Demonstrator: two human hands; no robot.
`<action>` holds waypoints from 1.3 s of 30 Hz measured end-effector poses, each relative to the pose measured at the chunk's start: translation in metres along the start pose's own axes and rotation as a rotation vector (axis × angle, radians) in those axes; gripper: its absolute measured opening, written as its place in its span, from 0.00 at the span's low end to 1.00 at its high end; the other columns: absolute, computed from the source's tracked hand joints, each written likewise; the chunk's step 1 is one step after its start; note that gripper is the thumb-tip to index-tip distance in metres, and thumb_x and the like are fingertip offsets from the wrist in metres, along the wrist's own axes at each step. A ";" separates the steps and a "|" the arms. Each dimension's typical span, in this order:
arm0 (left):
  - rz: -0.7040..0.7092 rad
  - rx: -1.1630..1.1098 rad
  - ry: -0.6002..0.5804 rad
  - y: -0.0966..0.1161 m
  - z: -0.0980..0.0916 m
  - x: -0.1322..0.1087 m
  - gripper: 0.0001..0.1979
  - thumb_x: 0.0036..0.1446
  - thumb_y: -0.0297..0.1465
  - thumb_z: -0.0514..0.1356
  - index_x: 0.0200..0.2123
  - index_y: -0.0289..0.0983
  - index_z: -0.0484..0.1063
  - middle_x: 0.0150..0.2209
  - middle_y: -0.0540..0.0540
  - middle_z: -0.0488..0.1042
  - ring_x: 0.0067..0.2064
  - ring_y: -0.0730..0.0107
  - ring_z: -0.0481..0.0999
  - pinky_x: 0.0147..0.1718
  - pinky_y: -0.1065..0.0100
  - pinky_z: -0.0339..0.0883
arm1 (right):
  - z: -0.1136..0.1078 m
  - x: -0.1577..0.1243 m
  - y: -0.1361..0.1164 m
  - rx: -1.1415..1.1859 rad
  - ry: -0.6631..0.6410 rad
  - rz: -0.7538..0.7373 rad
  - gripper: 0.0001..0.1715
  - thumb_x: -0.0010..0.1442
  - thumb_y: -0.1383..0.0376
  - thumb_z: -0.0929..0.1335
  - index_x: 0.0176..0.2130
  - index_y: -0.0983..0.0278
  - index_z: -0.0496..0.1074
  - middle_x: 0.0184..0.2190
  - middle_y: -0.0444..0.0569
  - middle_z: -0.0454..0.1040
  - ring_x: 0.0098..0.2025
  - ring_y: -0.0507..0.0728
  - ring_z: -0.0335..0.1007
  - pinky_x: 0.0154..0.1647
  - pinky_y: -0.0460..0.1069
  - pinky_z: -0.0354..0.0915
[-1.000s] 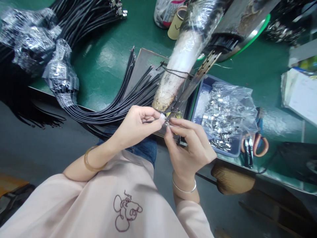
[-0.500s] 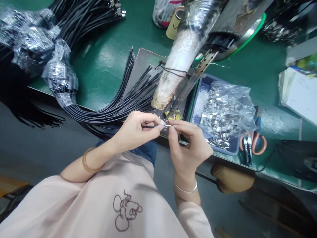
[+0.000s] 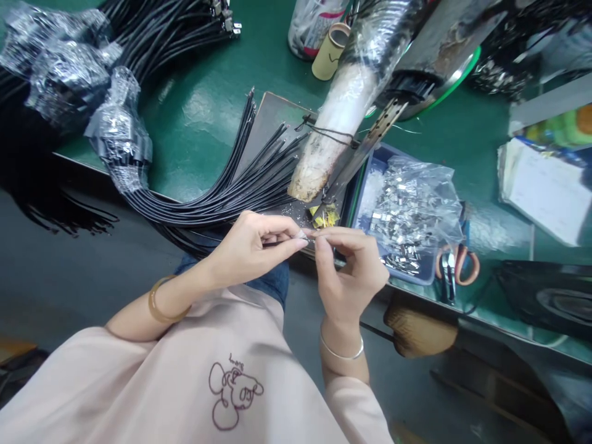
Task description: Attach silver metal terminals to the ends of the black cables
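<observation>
My left hand pinches the end of a thin black cable, most of which is hidden by the fingers. Meeting it fingertip to fingertip, my right hand is closed in a pinch at the cable's tip; what lies between its fingers is too small to make out. Behind my left hand, a bundle of black cables curves over the bench edge, its loose ends fanned out on a grey board. To the right of the hands, a blue tray holds a plastic bag of small metal terminals.
A wrapped pipe and a soldering iron-like metal rod slant down just beyond my hands. Orange-handled scissors and pliers lie right of the tray. Plastic-wrapped cable bundles fill the far left; papers lie right.
The camera view has shifted slightly, so the right-hand bench items appear further left. Both hands keep their pinch together; less of the cable and its metal tip shows now.
</observation>
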State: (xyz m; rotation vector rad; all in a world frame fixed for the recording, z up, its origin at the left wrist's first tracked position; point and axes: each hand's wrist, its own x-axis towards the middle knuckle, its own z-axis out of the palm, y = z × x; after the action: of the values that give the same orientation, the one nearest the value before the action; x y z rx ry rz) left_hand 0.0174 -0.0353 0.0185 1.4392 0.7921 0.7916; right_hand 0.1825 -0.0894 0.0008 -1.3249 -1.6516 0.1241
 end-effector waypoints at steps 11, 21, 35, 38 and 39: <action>0.029 0.087 -0.049 -0.004 0.002 0.000 0.11 0.61 0.31 0.60 0.28 0.32 0.76 0.21 0.52 0.67 0.23 0.79 0.59 0.21 0.74 0.53 | 0.001 -0.001 -0.004 -0.036 0.031 0.083 0.07 0.61 0.72 0.71 0.35 0.61 0.72 0.31 0.42 0.80 0.33 0.52 0.80 0.32 0.45 0.75; -0.045 0.027 0.002 -0.004 0.004 0.002 0.09 0.60 0.31 0.59 0.32 0.32 0.75 0.18 0.54 0.65 0.20 0.78 0.61 0.21 0.73 0.55 | 0.003 -0.002 0.001 0.012 0.068 0.078 0.07 0.59 0.73 0.73 0.35 0.61 0.74 0.34 0.44 0.82 0.38 0.53 0.81 0.36 0.46 0.77; -0.019 0.000 0.023 0.000 0.005 0.010 0.11 0.66 0.31 0.55 0.30 0.34 0.70 0.20 0.55 0.61 0.21 0.80 0.58 0.21 0.75 0.52 | 0.010 0.001 0.002 -0.185 0.142 -0.114 0.11 0.57 0.76 0.73 0.36 0.61 0.71 0.36 0.45 0.82 0.38 0.53 0.81 0.40 0.47 0.76; -0.062 -0.007 0.036 -0.002 0.005 0.010 0.07 0.61 0.31 0.59 0.32 0.33 0.71 0.21 0.56 0.62 0.22 0.80 0.58 0.21 0.75 0.53 | 0.010 0.001 0.003 -0.142 0.132 -0.076 0.11 0.58 0.75 0.73 0.36 0.61 0.72 0.36 0.44 0.82 0.39 0.53 0.81 0.40 0.49 0.76; -0.068 -0.007 0.042 -0.002 0.005 0.009 0.07 0.60 0.31 0.61 0.31 0.33 0.71 0.21 0.56 0.62 0.22 0.80 0.59 0.21 0.76 0.54 | 0.010 0.001 0.004 -0.128 0.131 -0.065 0.10 0.58 0.75 0.73 0.36 0.61 0.72 0.36 0.44 0.82 0.39 0.53 0.81 0.41 0.49 0.76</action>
State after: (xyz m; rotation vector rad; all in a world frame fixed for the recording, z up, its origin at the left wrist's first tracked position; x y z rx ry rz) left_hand 0.0262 -0.0299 0.0160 1.3858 0.8653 0.7742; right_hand 0.1778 -0.0828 -0.0061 -1.3441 -1.6102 -0.1069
